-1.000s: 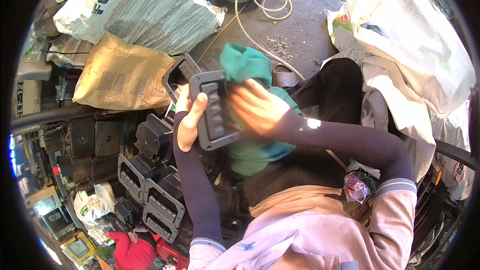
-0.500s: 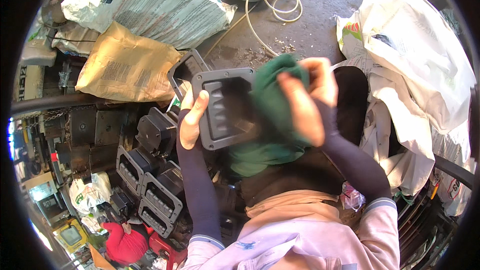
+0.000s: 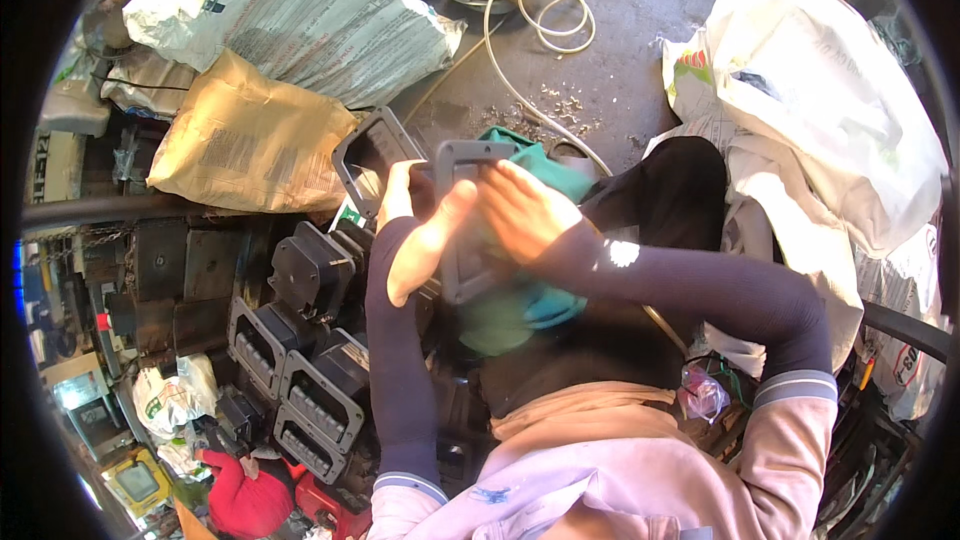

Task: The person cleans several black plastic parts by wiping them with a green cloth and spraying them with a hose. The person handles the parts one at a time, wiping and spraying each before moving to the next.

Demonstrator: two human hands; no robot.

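My left hand point(image 3: 425, 245) grips the left side of a dark grey rectangular housing point(image 3: 452, 260) with a raised rim, thumb on the rim and the housing tilted up over my lap. My right hand point(image 3: 530, 215) lies across the housing near its top edge, fingers together and slightly blurred. A green cloth point(image 3: 562, 178) bunches around and behind that hand, and more of it hangs below the housing. How much cloth is under the right fingers is hidden. Just beyond my left hand leans a similar dark frame point(image 3: 350, 178).
Several more dark housings point(image 3: 318, 405) stand in a group at lower left. A brown paper sack point(image 3: 250, 140) and a white printed sack point(image 3: 300, 25) lie at far left. White sacks point(image 3: 800, 120) fill the right side. A pale cable point(image 3: 500, 65) loops over the floor ahead.
My right hand has moved left and in over the housing, bringing the cloth with it. My left hand and the housing have shifted slightly right.
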